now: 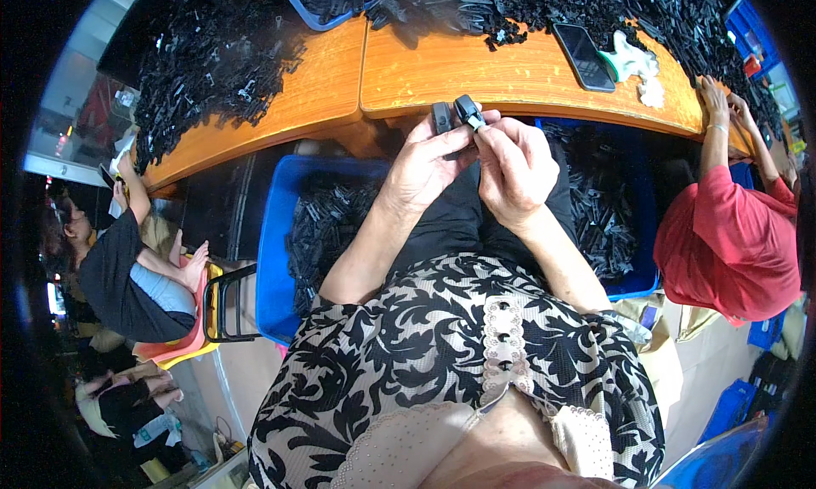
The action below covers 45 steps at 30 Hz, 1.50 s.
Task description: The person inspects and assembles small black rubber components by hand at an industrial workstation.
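My left hand (416,173) is closed, its thumb and fingers pinching a small black plastic piece (441,116) with a rounded end. Right beside it, a second black plastic piece (466,109) tilts up between both hands, a pale, shiny bit showing at its lower end. My right hand (517,173) is closed too, thumb and fingertips pressed together at that lower end. Both hands meet just in front of the table's near edge, over my lap. The fingers hide the lower parts of both pieces.
Black plastic parts (221,72) cover much of the orange wooden table (459,72). A phone (583,57) and a crumpled white item (633,61) lie at its right. Blue bins (274,234) of black parts flank my legs. People sit left and right, one in a red top (731,242).
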Each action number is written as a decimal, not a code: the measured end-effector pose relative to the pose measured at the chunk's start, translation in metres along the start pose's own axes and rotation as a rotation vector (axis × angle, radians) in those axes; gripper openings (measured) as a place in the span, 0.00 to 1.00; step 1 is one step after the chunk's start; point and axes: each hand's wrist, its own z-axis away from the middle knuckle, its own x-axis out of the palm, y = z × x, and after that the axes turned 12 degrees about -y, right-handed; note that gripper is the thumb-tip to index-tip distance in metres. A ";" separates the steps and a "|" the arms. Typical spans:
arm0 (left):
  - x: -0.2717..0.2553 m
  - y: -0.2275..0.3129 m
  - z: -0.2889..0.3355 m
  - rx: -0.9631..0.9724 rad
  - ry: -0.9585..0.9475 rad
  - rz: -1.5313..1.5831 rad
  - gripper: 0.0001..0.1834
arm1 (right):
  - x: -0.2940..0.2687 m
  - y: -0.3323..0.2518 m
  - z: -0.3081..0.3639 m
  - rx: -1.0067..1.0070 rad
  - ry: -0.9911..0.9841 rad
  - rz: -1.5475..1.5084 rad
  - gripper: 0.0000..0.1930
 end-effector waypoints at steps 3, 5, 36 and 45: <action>0.001 0.002 0.001 -0.013 -0.001 -0.034 0.21 | -0.002 0.000 0.002 -0.049 -0.008 0.046 0.16; 0.000 0.001 0.001 -0.014 0.005 -0.031 0.21 | -0.001 0.000 0.003 -0.066 -0.004 0.061 0.17; 0.001 0.017 0.010 -0.328 0.137 -0.100 0.08 | -0.028 0.021 -0.008 -0.238 -0.374 -0.016 0.12; 0.006 0.017 0.012 -0.306 0.031 -0.310 0.13 | -0.029 0.032 -0.001 0.107 -0.425 -0.321 0.11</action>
